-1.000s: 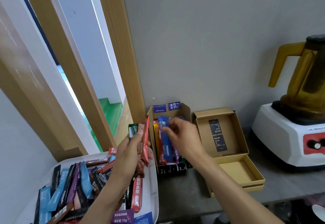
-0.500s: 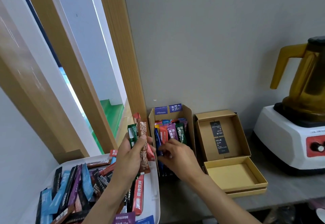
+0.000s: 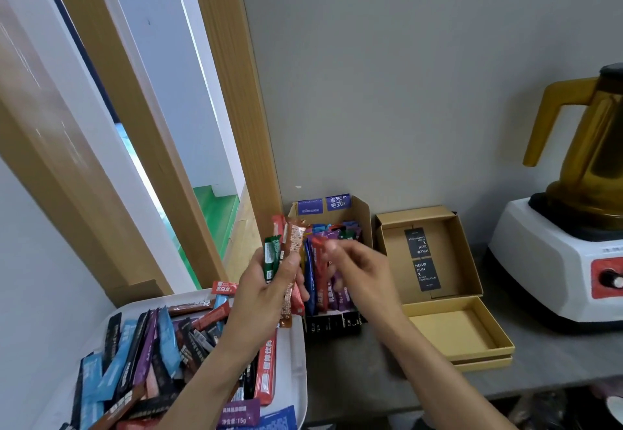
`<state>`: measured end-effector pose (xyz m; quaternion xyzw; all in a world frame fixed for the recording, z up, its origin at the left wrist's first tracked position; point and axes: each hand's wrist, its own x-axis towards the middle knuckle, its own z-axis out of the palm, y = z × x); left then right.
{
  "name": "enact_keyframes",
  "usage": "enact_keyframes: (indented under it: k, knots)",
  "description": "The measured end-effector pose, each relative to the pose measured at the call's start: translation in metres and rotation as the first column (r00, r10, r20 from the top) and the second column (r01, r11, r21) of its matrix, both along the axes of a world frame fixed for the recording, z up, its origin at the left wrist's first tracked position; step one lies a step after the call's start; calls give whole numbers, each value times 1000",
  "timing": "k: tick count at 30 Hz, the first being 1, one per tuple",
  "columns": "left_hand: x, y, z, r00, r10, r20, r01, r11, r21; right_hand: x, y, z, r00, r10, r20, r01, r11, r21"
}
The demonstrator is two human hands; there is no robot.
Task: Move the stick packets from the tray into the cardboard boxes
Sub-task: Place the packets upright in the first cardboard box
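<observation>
Left hand (image 3: 266,291) clamps a packet bundle (image 3: 291,251) over the tray (image 3: 301,362) of loose packets (image 3: 161,345). Right hand (image 3: 360,274), fingers blurred and grip unclear, hovers over the box (image 3: 364,217) of upright packets (image 3: 320,281).

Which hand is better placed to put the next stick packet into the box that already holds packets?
Right. The right hand is in front of that box, beside the packets that the left hand grips. The left hand is busy holding them. The right fingers are blurred.
</observation>
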<state>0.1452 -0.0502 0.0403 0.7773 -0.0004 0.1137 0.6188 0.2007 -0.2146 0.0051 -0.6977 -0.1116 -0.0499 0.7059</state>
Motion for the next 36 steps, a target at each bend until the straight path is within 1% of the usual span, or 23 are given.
enact_keyframes:
  k: [1,2,4,5,7,9,13,15,17,20,22,24,26,28,30,32,36]
  knots:
    - [0,-2,-1,1000,-17,-4,17,999,31,0,-2,10,997,63,-44,-59,995,81]
    - [0,-5,-2,1000,-30,-7,31,998,57,-1,-4,20,990,124,-69,-115,986,117]
    - [0,-9,-3,999,-46,-22,48,994,101,0,-7,31,974,210,-85,-199,972,129]
    - [1,-10,-3,998,-47,-30,50,993,109,1,-7,35,974,212,-80,-203,973,114]
    - [1,-10,-3,999,-35,-29,38,995,92,5,-8,41,992,113,-59,-109,991,77]
    - [0,-8,-1,1000,2,-23,0,996,88,11,-9,45,998,18,-58,-12,995,97]
    - [-1,-8,3,999,16,-28,-13,992,124,11,-6,46,994,31,-107,-18,993,116]
    - [-1,-9,3,999,23,-41,-18,991,132,8,-3,45,990,20,-137,7,981,195]
    - [-2,-9,2,998,39,-50,-32,988,148,7,-2,45,994,-16,-110,41,972,231]
    - [-4,-8,-1,997,75,-21,-71,983,168,4,-3,45,997,-29,-67,44,973,226]
    - [-6,-8,-1,997,80,-14,-75,977,201,4,-3,42,997,-9,-83,28,971,237]
    - [-6,-9,-2,998,54,-25,-47,972,230,6,-2,41,991,25,-131,9,968,252]
    - [-5,-9,-1,998,28,-61,-13,973,229,9,-3,40,971,130,-203,-59,945,322]
    - [-3,-5,-2,994,17,-111,4,983,186,14,-6,36,952,223,-211,-130,916,380]
    - [-1,-2,-4,988,5,-155,14,992,126,16,-9,32,952,240,-190,-155,914,376]
    - [-1,-2,-5,984,-11,-180,30,994,101,14,-11,31,962,219,-162,-151,925,349]
    - [-2,-3,-8,987,-39,-158,60,989,132,10,-14,28,981,188,-42,-173,955,240]
